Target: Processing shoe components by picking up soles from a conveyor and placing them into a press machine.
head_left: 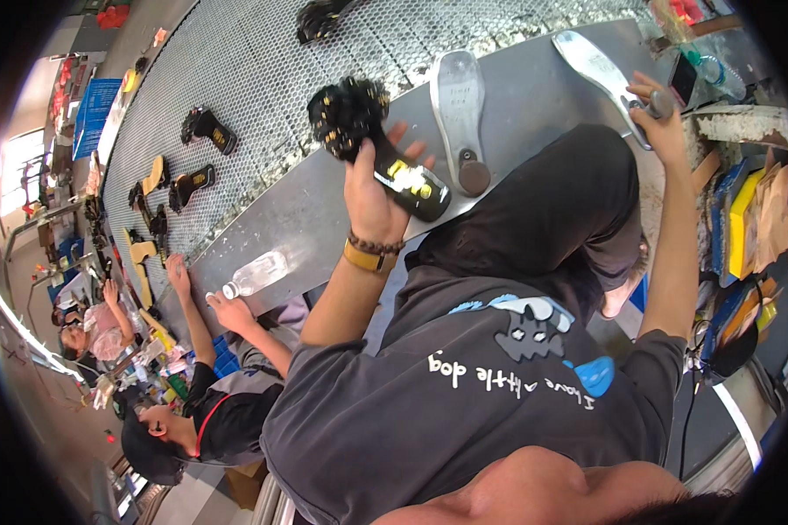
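Observation:
My left hand (375,194) holds a black sandal (416,185) above the metal table, thumb on one side and fingers behind it. Its bunched black upper carries gold bits, and its insole has a shiny gold print. At the table's right end, my right hand (661,122) grips a silver sole-shaped metal plate (587,61) by its knobbed handle end. A similar metal sole plate (458,92) with a round brown knob lies on the table between my hands.
A mesh conveyor belt (263,79) beyond the metal table (315,188) carries several black sandals (208,131) and tan soles. A clear bottle (258,273) lies at the left, near a co-worker (228,394). Far right are a phone (683,77) and another bottle (721,74).

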